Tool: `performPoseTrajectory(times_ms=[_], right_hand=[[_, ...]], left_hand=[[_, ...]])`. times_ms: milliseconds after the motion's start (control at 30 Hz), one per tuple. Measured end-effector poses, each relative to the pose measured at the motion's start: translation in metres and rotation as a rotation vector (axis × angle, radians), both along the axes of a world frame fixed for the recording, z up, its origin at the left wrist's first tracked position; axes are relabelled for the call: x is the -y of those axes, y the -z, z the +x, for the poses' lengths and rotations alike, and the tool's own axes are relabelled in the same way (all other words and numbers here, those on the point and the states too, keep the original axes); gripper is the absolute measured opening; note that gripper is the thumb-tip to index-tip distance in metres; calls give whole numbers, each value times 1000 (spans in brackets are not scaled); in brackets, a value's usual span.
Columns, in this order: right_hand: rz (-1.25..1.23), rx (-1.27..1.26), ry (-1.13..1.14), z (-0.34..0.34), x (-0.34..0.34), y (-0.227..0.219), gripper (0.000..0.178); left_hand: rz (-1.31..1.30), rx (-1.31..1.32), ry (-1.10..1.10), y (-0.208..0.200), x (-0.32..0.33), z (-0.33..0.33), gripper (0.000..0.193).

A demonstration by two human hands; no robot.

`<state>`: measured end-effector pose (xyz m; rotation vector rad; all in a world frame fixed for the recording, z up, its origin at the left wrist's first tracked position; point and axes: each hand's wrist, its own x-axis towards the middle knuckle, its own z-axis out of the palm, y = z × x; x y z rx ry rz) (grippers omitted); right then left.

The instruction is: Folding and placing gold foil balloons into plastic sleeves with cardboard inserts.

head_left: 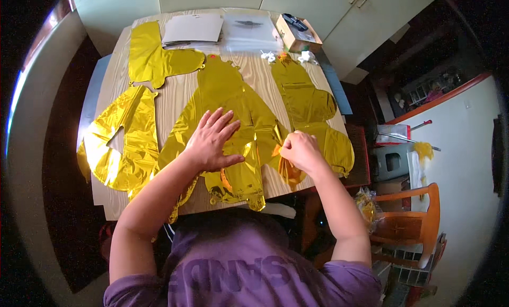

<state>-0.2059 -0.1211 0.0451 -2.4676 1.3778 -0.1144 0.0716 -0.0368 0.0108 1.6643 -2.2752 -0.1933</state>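
A flat gold foil balloon (220,92) lies across the middle of the table, its lower part spread into leg-like sections. My left hand (214,137) rests palm down on it with the fingers spread. On its right lower section, my right hand (301,150) is closed in a pinch on the foil, which looks creased and orange-tinted just below the fingers. Another gold foil balloon (313,107) with a scalloped edge lies to the right. At the far left is an L-shaped gold foil balloon (146,55); nearer lies a shiny, rounded gold foil balloon (140,127) with a gap in it.
Along the table's far side are a stack of paper sheets (193,29), clear plastic bags (246,37) and a cardboard box (299,39) holding a black object. White tangled bits (306,57) lie near the box. A wooden chair (408,222) stands at the right.
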Motion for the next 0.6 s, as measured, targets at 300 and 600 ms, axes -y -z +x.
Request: performPoseTrajectory(times_ms=[300,600], right_hand=[[-150,363,-319,59,-55,-49,23],[-71,665,-146,21,14,3,31]], left_hand=[[17,20,-3,-2,-1,1,92],[19,244,57,9,4,8,87]])
